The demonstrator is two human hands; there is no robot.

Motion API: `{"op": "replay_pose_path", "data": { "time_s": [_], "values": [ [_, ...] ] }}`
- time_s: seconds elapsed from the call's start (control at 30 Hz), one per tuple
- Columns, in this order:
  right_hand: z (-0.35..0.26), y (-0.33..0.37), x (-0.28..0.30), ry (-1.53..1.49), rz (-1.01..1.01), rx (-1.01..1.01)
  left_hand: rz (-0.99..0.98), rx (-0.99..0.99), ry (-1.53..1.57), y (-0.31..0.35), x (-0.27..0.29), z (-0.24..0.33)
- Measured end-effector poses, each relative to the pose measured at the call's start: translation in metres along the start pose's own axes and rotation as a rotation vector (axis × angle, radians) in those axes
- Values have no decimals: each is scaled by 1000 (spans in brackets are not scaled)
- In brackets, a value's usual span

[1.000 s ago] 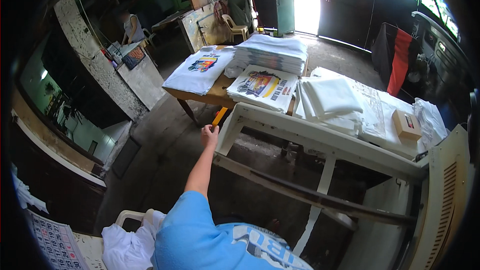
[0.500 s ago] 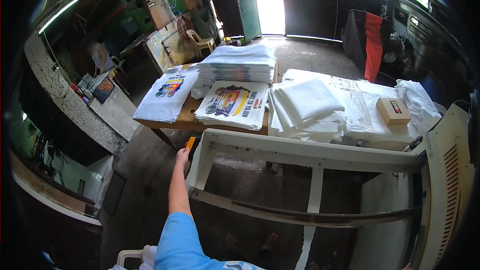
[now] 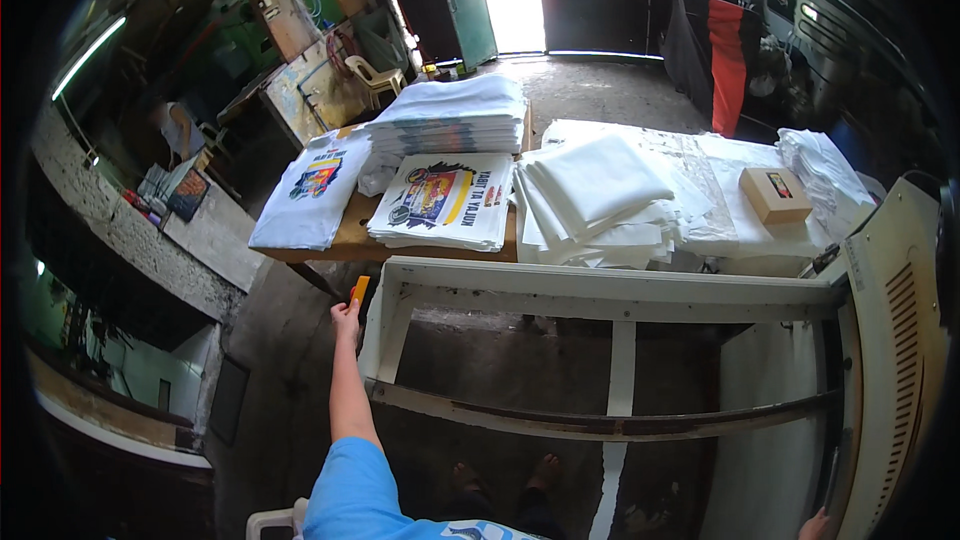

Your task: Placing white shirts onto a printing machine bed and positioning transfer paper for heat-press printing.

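The orange piece [image 3: 359,289] is gripped in the left hand [image 3: 345,318], with the thumb and curled fingers closed about its lower end. Compared with a second ago, the left arm is seen further to the left, and the whole scene has been shifted in that direction as the view was turned. The fingertips of the right hand [image 3: 815,525], not seen then, are now shown at the lower right edge; whether anything is held by them cannot be told, as most of that hand is cut off.

The orange piece is straight-edged, short and bright, and is tilted with its upper end to the right. It is held just beside the outer left corner of the white frame [image 3: 600,280]; whether the two are joined cannot be made out. The frame is crossed by a dark-stained rail [image 3: 600,427] and bounded on the right by a slotted cream panel [image 3: 895,340].

Beyond the frame, printed white cloths [image 3: 438,202] are stacked on a brown table [image 3: 350,252], and a small cardboard box [image 3: 775,198] is set on white sheeting to the right.
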State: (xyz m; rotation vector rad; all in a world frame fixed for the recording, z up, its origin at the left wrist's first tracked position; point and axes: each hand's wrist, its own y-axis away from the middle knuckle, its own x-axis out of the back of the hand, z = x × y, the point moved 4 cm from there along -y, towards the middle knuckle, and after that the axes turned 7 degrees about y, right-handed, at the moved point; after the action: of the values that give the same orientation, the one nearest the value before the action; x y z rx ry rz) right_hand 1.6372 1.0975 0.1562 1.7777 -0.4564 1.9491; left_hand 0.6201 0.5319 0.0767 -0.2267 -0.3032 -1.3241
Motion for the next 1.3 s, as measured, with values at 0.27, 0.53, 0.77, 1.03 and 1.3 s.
{"op": "replay_pose_path", "data": {
  "time_s": [0.27, 0.53, 0.77, 1.03, 1.3],
  "values": [
    [-17, 24, 8, 121, -63, -79, 46, 2, -81, 4, 3, 6],
    [-7, 16, 8, 63, -41, -126, 47, 53, -408, 3, 2, 15],
    [-8, 1, 3, 107, -68, -127, 65, 119, -573, 12, 3, 29],
    [-15, 20, 16, 83, -12, -177, 82, 122, -560, 14, -5, 31],
    [-77, 61, -36, 181, 451, -268, 159, -27, -282, -3, -1, 3]
  ]
}}
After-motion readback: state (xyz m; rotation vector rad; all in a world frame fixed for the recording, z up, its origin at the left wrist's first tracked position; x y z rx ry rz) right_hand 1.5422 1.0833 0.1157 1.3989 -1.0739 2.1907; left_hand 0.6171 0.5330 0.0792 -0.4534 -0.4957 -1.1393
